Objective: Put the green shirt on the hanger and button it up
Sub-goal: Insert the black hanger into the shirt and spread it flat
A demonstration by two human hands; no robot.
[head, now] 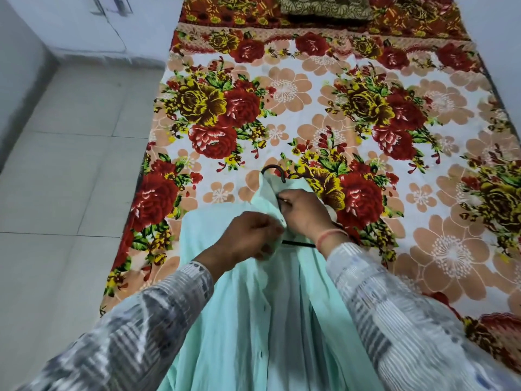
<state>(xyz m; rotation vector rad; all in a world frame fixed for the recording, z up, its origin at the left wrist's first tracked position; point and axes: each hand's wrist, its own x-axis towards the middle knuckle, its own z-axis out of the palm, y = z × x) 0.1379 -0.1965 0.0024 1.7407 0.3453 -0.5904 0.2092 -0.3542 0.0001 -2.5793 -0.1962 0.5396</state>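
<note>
Pale green cloth was seen spread lengthwise on the flowered bedspread [282,88], with the shirt [248,306] lying collar-end away from the person and its tail running toward the bottom edge of the view. The hanger [275,172] was already inside the garment: its dark hook protruded past the collar, and a short length of its bar was exposed at the open front, between the two hands.

The fabric was judged to be thin, light and limp, as shown by the many soft folds down the front. Such cloth was expected to slide and bunch readily, so a hold close to the edge of each front panel, right at the button and its hole, was considered preferable to a hold on loose fabric. The hanger was judged stiff and suited to act as the fixed reference.

The left hand [248,235] was closed in a pinch on the left front edge just below the collar. The right hand [306,213] was closed over the opposite edge at the collar, touching the shirt beside the hanger neck. Both hands sat close together at the top of the placket. Lower buttons appeared unfastened, and the front lay open below.
</note>
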